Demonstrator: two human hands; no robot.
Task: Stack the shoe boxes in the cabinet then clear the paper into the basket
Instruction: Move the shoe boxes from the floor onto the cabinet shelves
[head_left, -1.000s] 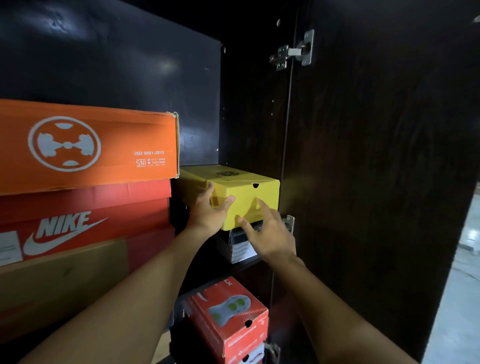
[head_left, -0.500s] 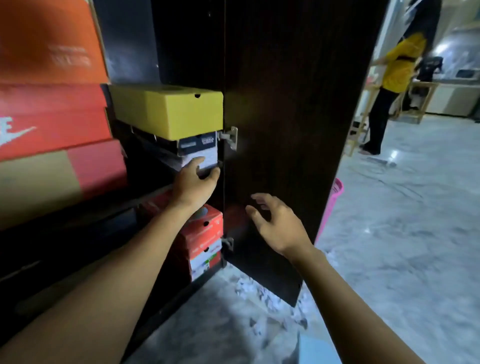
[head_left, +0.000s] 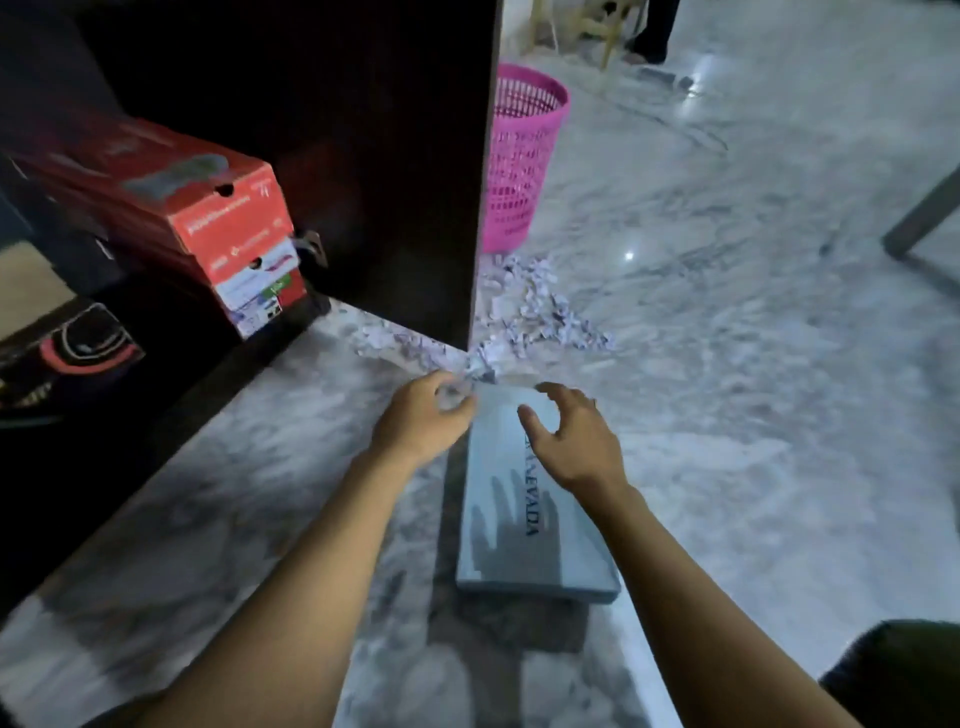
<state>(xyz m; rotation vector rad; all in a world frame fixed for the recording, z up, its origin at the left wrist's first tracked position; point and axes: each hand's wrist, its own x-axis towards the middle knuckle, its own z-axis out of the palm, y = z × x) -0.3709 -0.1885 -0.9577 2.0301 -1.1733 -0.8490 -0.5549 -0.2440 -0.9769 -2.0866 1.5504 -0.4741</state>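
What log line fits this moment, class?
left hand at far end of grey box | right hand open above it | paper scraps on floor | pink basket beyond

A pale grey-blue cardboard shoe box (head_left: 524, 499) lies flat and closed on the marble floor. Crumpled white paper scraps (head_left: 540, 312) are scattered just beyond it, near the upright pink plastic lattice basket (head_left: 519, 156). Red cardboard shoe boxes (head_left: 228, 218) sit stacked inside the dark wooden cabinet (head_left: 389, 156).

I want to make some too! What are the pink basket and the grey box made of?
The pink basket looks like plastic: bright even colour, moulded lattice wall. The grey box is probably cardboard with a matte printed lid: sharp folded edges, dark lettering, no shine.
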